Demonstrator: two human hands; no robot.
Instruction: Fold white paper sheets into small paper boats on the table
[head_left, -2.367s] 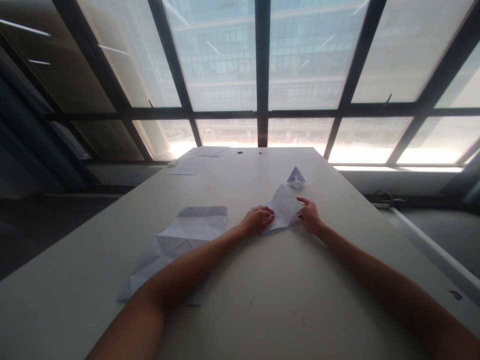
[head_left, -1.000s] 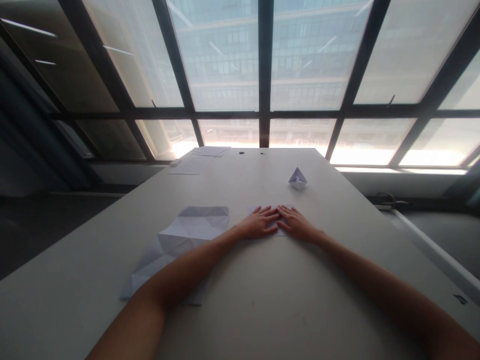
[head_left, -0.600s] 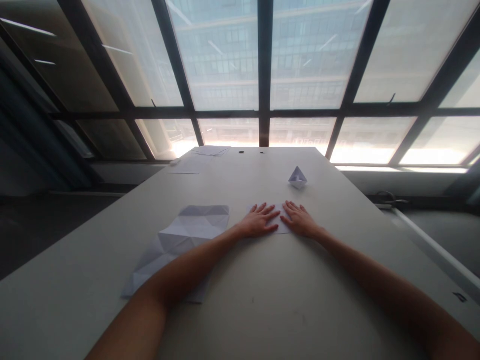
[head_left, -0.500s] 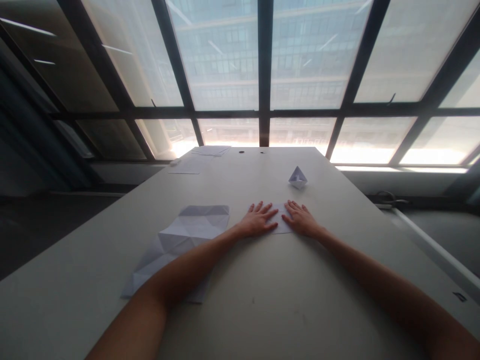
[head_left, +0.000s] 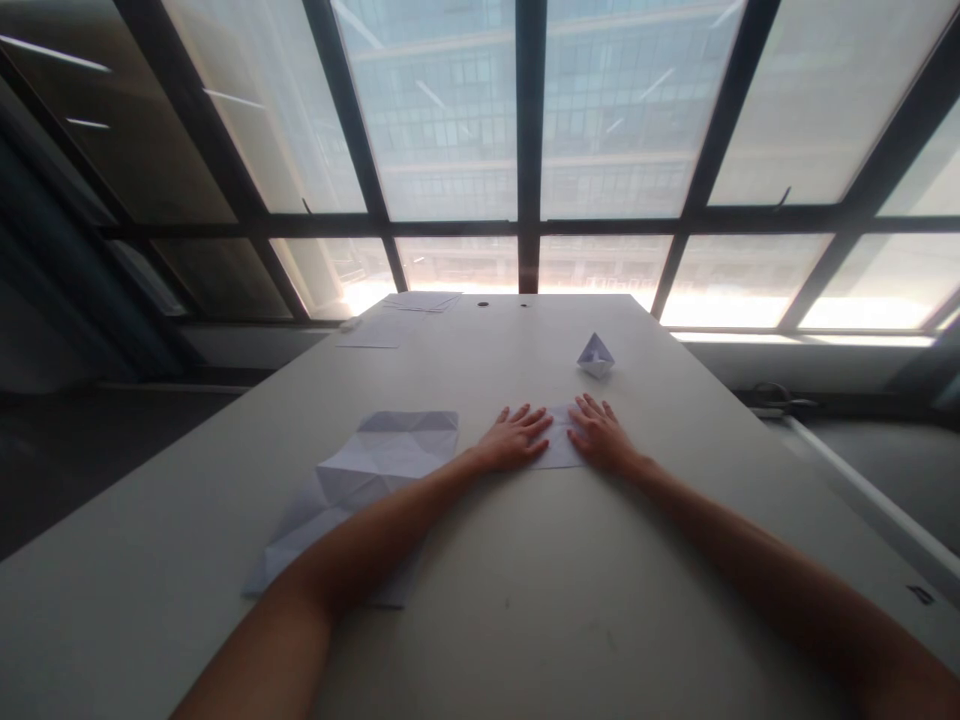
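Observation:
A small folded sheet of white paper (head_left: 559,448) lies flat on the table between my hands. My left hand (head_left: 513,438) rests palm down on its left side, fingers spread. On its right side lies my right hand (head_left: 600,435), also flat with the fingers apart. Both hands cover parts of the paper, so its outer edges are hidden. Just beyond my right hand stands a folded paper boat (head_left: 595,357) with a pointed peak. To the left, partly under my left forearm, is a larger creased sheet of paper (head_left: 390,450).
The white table (head_left: 525,560) runs away from me toward a large framed window. Several flat paper sheets (head_left: 420,300) lie at its far left corner. Beyond the right edge is a pale rail (head_left: 862,490).
My hands have slid slightly apart, the left one to the left and the right one to the right. More of the small paper shows between them.

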